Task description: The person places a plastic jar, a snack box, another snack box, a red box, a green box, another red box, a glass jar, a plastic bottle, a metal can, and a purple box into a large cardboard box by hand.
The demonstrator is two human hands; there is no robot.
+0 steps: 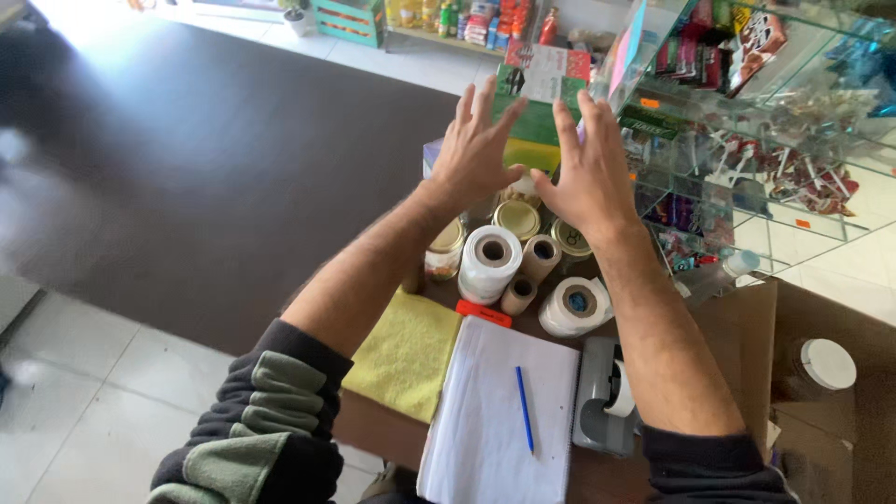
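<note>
Both hands are spread wide and hold nothing — the left hand (474, 149) and right hand (590, 173) hover side by side above the lidded jars (516, 217), which stand directly below on the surface (728, 327), slightly nearer the left; paper rolls (489, 261) stand nearer the person.

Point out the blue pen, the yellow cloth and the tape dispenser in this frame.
blue pen (525, 409), head view, middle of the barrel, lying on the white notepad.
yellow cloth (407, 355), head view, centre of the folded cloth.
tape dispenser (597, 411), head view, grey body left of the tape roll.
</note>
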